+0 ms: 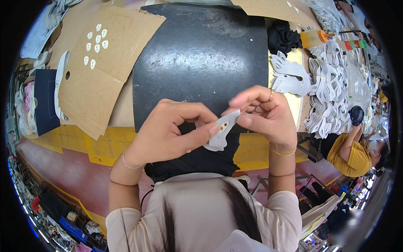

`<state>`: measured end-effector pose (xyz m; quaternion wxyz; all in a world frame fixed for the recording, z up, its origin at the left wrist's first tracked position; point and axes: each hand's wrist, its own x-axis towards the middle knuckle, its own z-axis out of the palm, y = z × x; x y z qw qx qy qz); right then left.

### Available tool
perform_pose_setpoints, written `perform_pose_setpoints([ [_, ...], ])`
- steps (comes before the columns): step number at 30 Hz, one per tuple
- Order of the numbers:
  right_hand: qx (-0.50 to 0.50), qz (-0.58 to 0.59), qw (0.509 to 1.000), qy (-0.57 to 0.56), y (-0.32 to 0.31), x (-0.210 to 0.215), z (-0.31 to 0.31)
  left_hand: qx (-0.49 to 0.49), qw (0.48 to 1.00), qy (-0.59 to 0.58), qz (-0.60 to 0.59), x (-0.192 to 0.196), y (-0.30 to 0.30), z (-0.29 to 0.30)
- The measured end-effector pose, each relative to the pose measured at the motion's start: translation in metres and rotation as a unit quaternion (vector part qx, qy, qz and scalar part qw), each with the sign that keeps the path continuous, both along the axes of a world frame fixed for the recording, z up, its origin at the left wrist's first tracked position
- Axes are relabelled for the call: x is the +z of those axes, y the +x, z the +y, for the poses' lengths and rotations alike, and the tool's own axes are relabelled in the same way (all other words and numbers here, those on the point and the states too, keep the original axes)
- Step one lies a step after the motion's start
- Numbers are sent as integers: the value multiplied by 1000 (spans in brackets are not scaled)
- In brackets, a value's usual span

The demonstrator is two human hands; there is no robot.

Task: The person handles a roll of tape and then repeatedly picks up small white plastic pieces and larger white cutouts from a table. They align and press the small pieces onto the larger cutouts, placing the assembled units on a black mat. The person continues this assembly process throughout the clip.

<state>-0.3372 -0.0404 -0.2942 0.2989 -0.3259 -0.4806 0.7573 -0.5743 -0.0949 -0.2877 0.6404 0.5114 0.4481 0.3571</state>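
Between thumb and fingers, my left hand (176, 130) pinches a small white shaped piece (219, 136), cut with curved edges. Two or three small gold-rimmed holes show near its middle. My right hand (262, 115) is at the piece's upper right end, its thumb close against the edge. The right fingers are spread, and the raised forefinger is smeared by motion. Whether a right fingertip touches the back of the piece is hidden. Both hands are above the near edge of a black mat (197, 63).
Brown cardboard (113, 50) on the left bears several small white parts (98, 39). On the right lie white cut pieces (289, 75), bundled stacks (325, 88), black cloth (283, 38) and an orange-capped bottle (312, 38). A dark blue box (45, 101) is far left. A person in yellow (348, 155) is at right.
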Motion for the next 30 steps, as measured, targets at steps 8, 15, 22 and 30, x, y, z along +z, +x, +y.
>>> perform_pose_setpoints([
  [8, 91, -19, 993, -75, 6, 7, 8, -71, 997, -30, -1, 3, -9, 6],
  [15, 93, -40, 993, -65, 3, 8, 12, -34, 996, -79, -5, 7, -6, 6],
  [22, 87, -37, 994, -55, 2, 6, 10, -67, 995, -73, 25, 15, -9, 11],
  [30, 91, -46, 993, -52, 2, 5, 8, -71, 993, -85, 44, 18, -7, 12],
])
